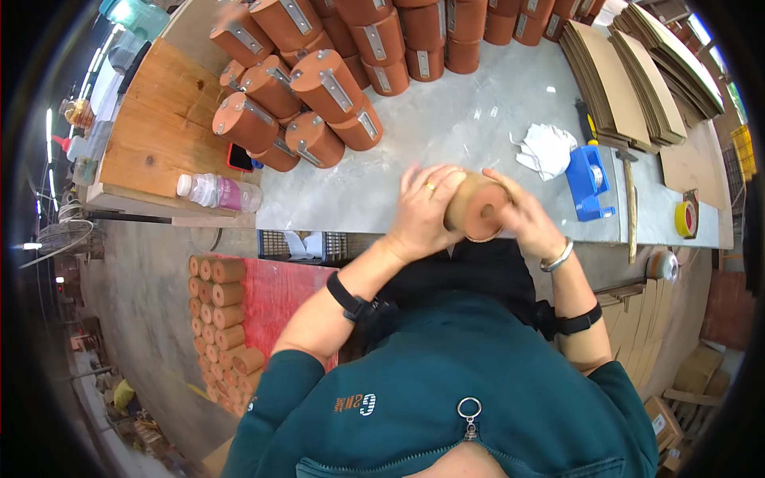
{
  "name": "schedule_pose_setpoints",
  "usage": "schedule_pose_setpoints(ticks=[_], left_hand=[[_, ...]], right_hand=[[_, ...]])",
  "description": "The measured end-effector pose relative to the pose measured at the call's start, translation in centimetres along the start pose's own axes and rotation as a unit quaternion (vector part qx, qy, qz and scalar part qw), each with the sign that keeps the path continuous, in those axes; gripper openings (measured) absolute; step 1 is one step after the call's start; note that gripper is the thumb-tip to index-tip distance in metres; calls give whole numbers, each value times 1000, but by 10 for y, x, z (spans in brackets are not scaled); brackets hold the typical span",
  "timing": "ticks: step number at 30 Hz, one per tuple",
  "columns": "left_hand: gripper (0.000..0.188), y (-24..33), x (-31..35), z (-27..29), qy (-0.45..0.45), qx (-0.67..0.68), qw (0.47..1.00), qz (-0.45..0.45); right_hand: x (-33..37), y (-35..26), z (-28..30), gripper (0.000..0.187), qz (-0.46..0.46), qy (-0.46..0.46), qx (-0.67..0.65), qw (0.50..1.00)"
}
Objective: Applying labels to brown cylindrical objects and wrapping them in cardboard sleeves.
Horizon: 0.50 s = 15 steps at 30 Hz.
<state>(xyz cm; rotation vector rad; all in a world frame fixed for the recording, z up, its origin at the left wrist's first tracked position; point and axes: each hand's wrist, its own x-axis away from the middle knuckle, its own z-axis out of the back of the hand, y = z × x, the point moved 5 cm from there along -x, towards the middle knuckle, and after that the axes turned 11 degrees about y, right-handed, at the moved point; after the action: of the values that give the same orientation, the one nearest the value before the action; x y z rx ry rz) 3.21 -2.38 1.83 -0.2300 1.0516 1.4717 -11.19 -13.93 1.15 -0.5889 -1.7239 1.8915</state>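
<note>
A terracotta-coloured cylinder (466,213) with a small round hole in its end is up in front of me, at the front edge of the grey table (343,203). Its end faces me, and its side looks paler and tan. My left hand (426,211), with a ring on one finger, is closed round its left side. On the right, my right hand (527,217) grips the same cylinder, fingers at the upper edge and thumb near the hole; these fingers are slightly blurred. Behind, at the back left, reddish cylinders (325,84) with metal strips are stacked on the table.
A blue tape dispenser (588,187), a white cloth (546,151), a hammer (631,203) and a yellow tape roll (685,218) lie to the right. Cardboard sheets (610,88) are piled behind them. At left are a bottle (219,193) and, below, holed cylinders (219,315) beside a red board (283,291).
</note>
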Motion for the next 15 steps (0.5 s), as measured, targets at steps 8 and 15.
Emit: schedule_pose_setpoints(ticks=[8,15], left_hand=[[47,12,-21,2,-69,-126,949,-282],[57,39,-32,7,-131,-161,918,-339]], right_hand=[[14,5,-3,66,-111,8,-63,992],[35,0,1,67,7,83,-84,993]])
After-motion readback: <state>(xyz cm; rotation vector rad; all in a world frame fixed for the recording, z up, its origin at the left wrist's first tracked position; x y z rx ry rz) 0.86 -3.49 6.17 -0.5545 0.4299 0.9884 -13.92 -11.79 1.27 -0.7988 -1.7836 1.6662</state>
